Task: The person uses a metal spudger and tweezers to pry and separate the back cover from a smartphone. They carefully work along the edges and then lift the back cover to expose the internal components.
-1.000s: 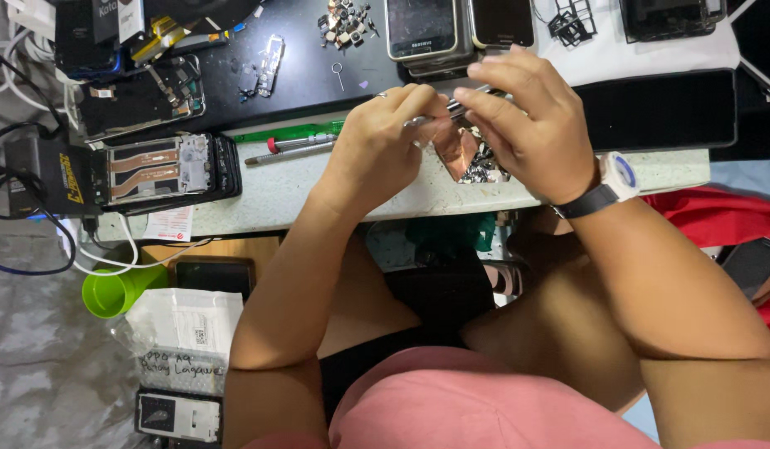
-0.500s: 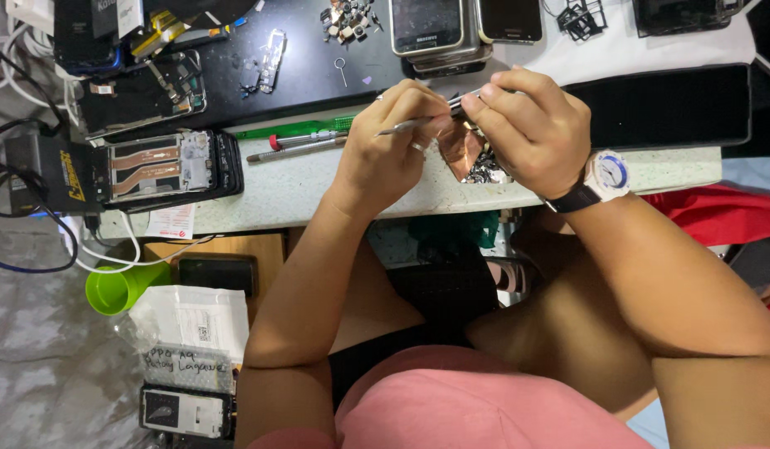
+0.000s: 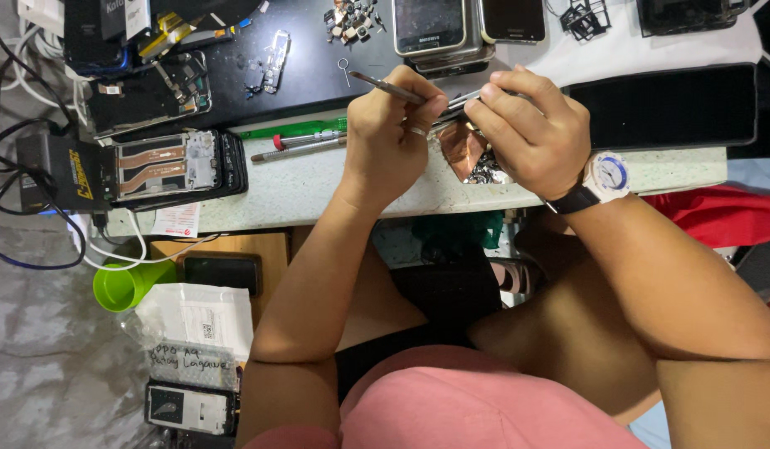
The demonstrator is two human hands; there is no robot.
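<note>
The left hand (image 3: 393, 133) grips thin metal tweezers (image 3: 385, 86) above the pale worktable (image 3: 318, 187) edge. The right hand (image 3: 535, 129) closes around a small device with copper foil (image 3: 461, 148), touching the left. Left of them on the worktable lies an opened phone (image 3: 165, 166); below it hangs a green cup (image 3: 123, 287), contents unseen.

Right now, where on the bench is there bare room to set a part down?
Bare pale counter lies between the opened phone and the left hand, below the screwdrivers. A thinner bare strip runs under the long black slab, beyond the right hand. The black mat is crowded with parts.
</note>
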